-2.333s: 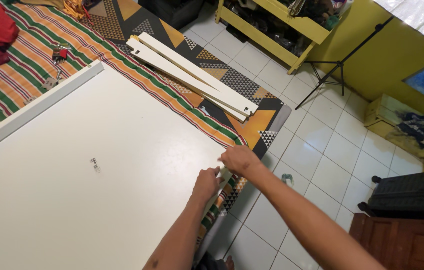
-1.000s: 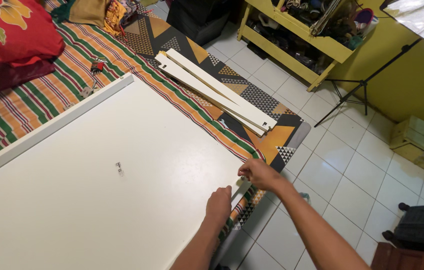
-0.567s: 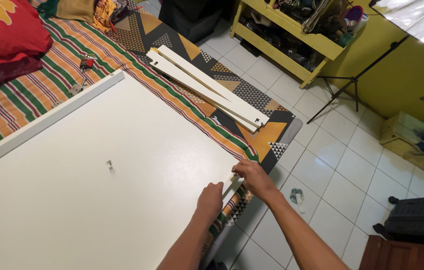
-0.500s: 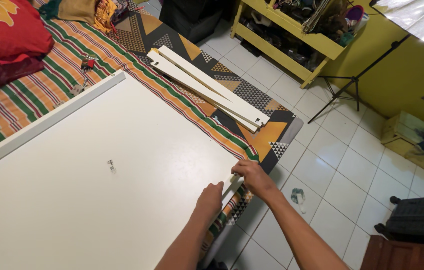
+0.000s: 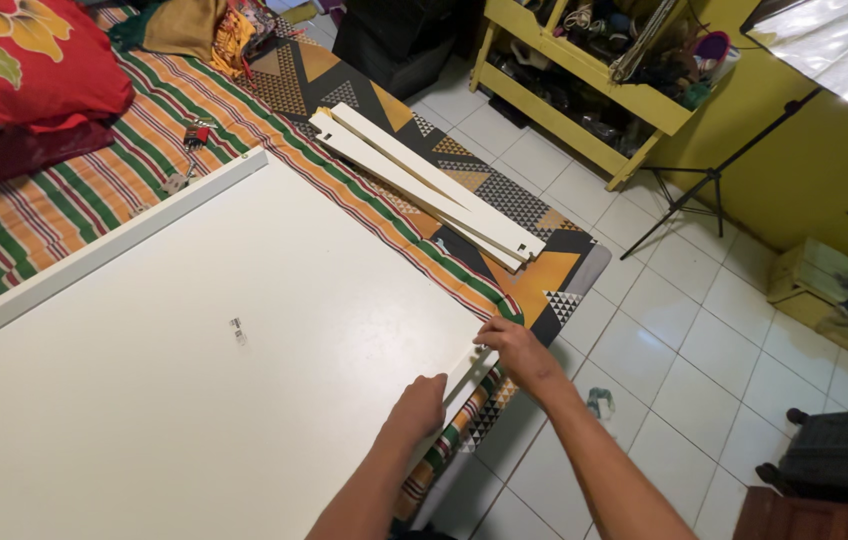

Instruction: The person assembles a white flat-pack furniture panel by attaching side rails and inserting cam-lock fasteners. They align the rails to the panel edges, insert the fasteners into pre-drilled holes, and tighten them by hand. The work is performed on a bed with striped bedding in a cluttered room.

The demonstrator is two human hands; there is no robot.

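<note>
Where the view begins at far left, a red cushion with a flower print lies on a striped cloth in green, orange and red. Small metal hardware sits on the cloth just beyond the far edge of the panel.

Large white panel: lies flat on the striped cloth and fills most of the lower left of the view. A raised white edge strip runs along its far side. One small metal fitting stands on the panel face, near the middle, well apart from both hands.

Left hand: rests palm down on the panel near its right-hand corner, fingers curled over the edge. Grip: pressed flat on the panel rather than closed around anything.

Right hand: just beside the left, at the same corner. Grip: fingers pinched on a narrow white strip lying along the panel's right edge. The strip touches the panel edge; its lower end reaches toward the left hand.

Further right and farther off, loose white boards lie stacked on a patterned mat. White floor tiles follow, then a yellow shelf unit, a black light stand, and a dark suitcase at the lower right.
</note>
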